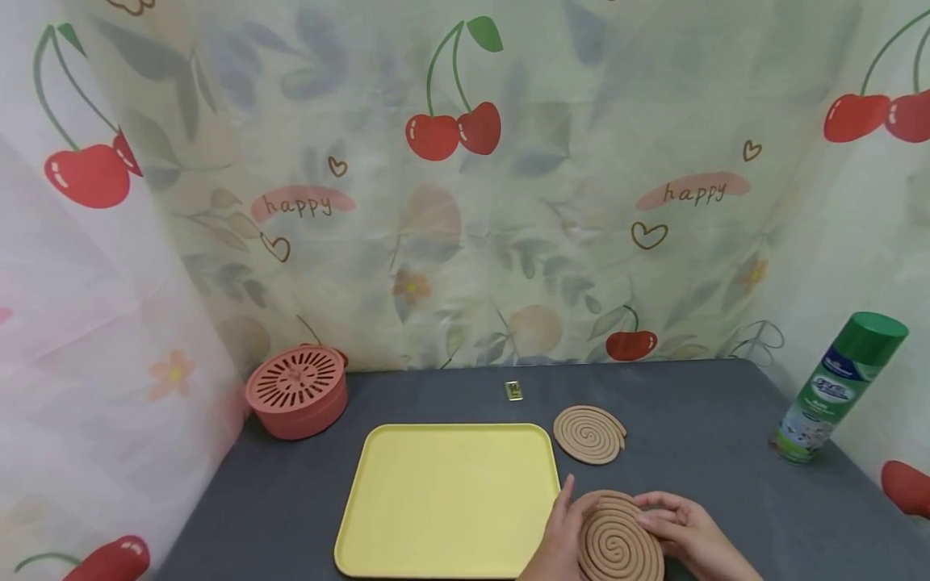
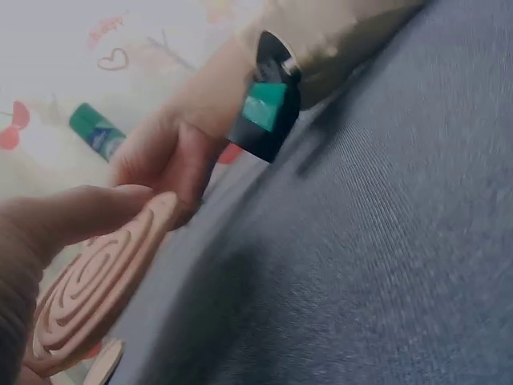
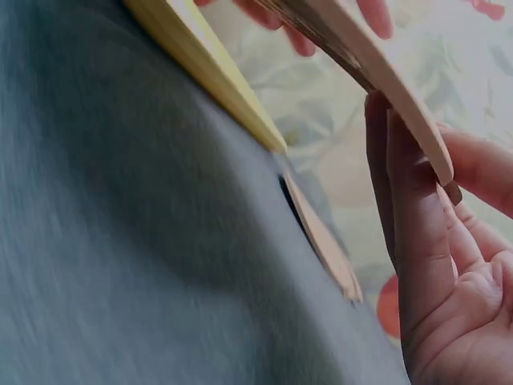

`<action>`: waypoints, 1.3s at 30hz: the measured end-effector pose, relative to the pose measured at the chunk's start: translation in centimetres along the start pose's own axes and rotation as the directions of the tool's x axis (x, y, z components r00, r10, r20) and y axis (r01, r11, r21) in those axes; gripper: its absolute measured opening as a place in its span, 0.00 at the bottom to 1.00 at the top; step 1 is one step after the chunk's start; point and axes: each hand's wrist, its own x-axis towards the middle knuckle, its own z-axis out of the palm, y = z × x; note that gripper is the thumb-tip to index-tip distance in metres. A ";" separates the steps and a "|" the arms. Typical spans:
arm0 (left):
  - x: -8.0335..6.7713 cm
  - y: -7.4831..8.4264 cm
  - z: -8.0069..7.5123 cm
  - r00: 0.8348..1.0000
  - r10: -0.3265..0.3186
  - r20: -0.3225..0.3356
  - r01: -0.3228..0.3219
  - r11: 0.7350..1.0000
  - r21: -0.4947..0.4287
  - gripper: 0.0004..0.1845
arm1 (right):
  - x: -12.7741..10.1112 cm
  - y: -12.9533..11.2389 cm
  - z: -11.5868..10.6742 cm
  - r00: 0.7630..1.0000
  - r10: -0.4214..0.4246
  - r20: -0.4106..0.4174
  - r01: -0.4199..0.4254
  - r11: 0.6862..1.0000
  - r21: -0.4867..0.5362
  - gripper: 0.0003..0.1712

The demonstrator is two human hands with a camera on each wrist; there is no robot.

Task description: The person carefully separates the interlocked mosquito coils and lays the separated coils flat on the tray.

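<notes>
Coil (image 1: 617, 542) gripped by both hands' fingers (image 1: 657, 516).

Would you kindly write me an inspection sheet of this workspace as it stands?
Surface: grey table.
Job's things: spiral coil held at its edges by both hands; second coil flat beside yellow tray.
Clutter: pink slotted container, green spray can, small gold item.
Hands: left hand and right hand grip the coil.
Cables: nothing seen.
Surroundings: cherry-print curtain.
</notes>
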 end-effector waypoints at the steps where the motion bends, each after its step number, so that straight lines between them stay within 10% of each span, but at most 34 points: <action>1: -0.2 0.0 -0.3 0.999 -0.054 0.003 0.054 0.994 -0.095 0.46 | 0.1 0.0 0.3 1.000 -0.008 0.015 0.008 1.000 0.004 0.14; 4: -0.8 0.4 -1.4 0.981 -0.191 0.036 0.190 0.898 -0.396 0.46 | 0.5 -0.1 1.1 0.998 -0.035 0.046 0.035 0.999 0.011 0.16; 8: -1.7 0.7 -3.0 0.952 -0.288 0.103 0.279 0.677 -0.681 0.41 | 1.1 -0.2 2.2 0.997 -0.055 0.062 0.055 0.998 0.001 0.15; 12: -2.4 0.0 -4.4 0.947 -0.296 0.127 0.285 0.582 -0.762 0.32 | 1.9 -0.4 3.2 0.998 -0.050 0.024 0.051 0.998 -0.038 0.13; 31: -5.3 -1.8 -8.9 0.926 -0.346 0.152 0.338 0.581 -0.740 0.25 | 5.2 -0.2 7.1 0.995 -0.058 0.080 0.060 0.998 -0.024 0.12; 39: -5.9 -2.1 -10.3 0.896 -0.420 0.147 0.372 0.526 -0.764 0.25 | 6.6 -0.3 8.3 0.994 -0.068 0.083 0.072 0.996 -0.053 0.15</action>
